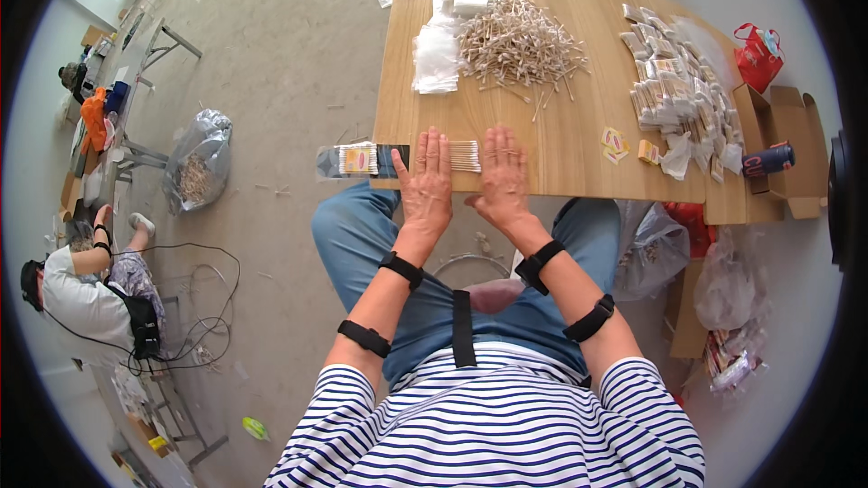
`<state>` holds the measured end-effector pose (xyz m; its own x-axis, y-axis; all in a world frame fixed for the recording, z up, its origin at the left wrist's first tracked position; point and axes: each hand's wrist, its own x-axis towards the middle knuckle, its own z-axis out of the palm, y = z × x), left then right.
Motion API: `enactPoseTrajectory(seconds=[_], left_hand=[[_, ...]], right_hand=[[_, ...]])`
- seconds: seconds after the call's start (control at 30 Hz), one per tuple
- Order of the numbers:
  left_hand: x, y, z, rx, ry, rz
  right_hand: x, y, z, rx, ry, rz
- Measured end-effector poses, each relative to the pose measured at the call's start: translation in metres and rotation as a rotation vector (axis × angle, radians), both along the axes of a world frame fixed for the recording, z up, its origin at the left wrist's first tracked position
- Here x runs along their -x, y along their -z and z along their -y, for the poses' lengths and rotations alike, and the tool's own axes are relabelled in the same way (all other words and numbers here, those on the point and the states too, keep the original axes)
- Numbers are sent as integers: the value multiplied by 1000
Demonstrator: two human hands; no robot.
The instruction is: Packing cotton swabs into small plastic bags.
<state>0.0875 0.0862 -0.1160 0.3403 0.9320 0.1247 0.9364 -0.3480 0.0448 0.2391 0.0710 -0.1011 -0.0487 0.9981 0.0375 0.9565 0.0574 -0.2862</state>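
My left hand (425,179) and my right hand (503,173) lie flat, fingers together, palms down on the near edge of a wooden table (561,140). Between them sits a small aligned bundle of cotton swabs (465,155), touched on both sides by my fingers. Left of my left hand a clear packet (359,161) with swabs and a coloured label juts over the table edge. Further back lies a big loose heap of cotton swabs (520,41) beside a stack of clear bags (436,54).
Filled swab packets (674,90) pile up at the table's right, with small yellow labels (615,143) nearby. An open cardboard box (785,154) holds a dark can. A red bag (758,54) sits behind. Plastic bags lie on the floor. Another person (86,294) sits at the far left.
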Motion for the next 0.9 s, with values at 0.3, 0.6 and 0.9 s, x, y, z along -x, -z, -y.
enactPoseTrajectory(seconds=[0.3, 0.6, 0.9], left_hand=[[-2, -3, 0, 32, -8, 10], [2, 10, -1, -77, 13, 56], [48, -42, 27, -24, -108, 621]], right_hand=[[12, 1, -4, 52, -34, 98], [29, 6, -7, -26, -161, 87], [24, 8, -5, -65, -181, 90]])
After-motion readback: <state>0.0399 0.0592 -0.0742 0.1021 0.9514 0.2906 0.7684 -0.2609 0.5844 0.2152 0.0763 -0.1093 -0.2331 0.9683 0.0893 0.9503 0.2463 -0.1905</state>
